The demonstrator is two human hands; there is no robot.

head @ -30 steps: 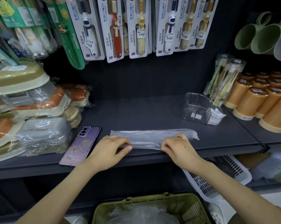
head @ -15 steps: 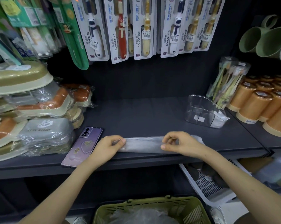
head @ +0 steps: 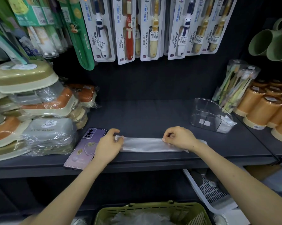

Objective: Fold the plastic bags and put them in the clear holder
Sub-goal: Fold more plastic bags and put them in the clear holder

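Two hands pinch the plastic bag (head: 143, 144) in curled fingers (head: 115, 131), left hand (head: 108, 146) and right hand (head: 180, 138) toward opposite ends. It lies lengthwise along the shelf's (head: 153, 114) front edge, with the clear holder (head: 208, 116) nearer the right hand.

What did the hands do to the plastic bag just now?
The left hand and right hand folded the plastic bag over lengthwise, away from the person, into a narrower strip, and pinch it. The clear holder and phone stayed put.
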